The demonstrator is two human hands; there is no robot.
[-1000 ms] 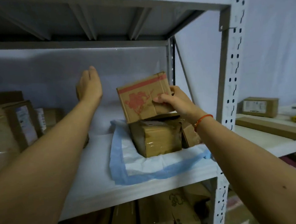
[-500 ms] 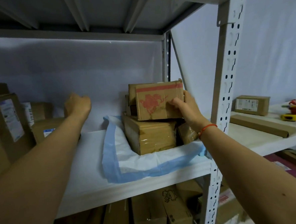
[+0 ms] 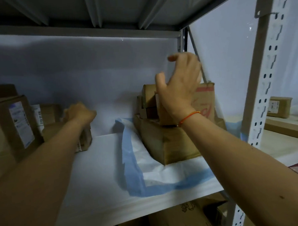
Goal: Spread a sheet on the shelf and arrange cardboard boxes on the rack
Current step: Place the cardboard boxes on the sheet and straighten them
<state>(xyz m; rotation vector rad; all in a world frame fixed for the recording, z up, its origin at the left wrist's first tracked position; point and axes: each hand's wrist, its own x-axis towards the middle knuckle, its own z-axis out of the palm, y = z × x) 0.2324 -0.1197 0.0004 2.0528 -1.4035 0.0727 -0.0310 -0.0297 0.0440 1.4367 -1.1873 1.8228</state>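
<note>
Right hand (image 3: 178,91) spread above stacked cardboard boxes (image 3: 171,143), crumpled blue-edged sheet (image 3: 136,169)

Right hand (image 3: 178,90) off red-printed box (image 3: 205,102).

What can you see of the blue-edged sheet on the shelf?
The sheet is thin and white with a blue border, and looks like soft disposable padding. It lies on the right part of the white shelf, rumpled rather than flat: its left edge is folded up, its front edge reaches the shelf lip. A large brown box sits on it, with smaller boxes stacked on top. Neither hand touches it.
</note>
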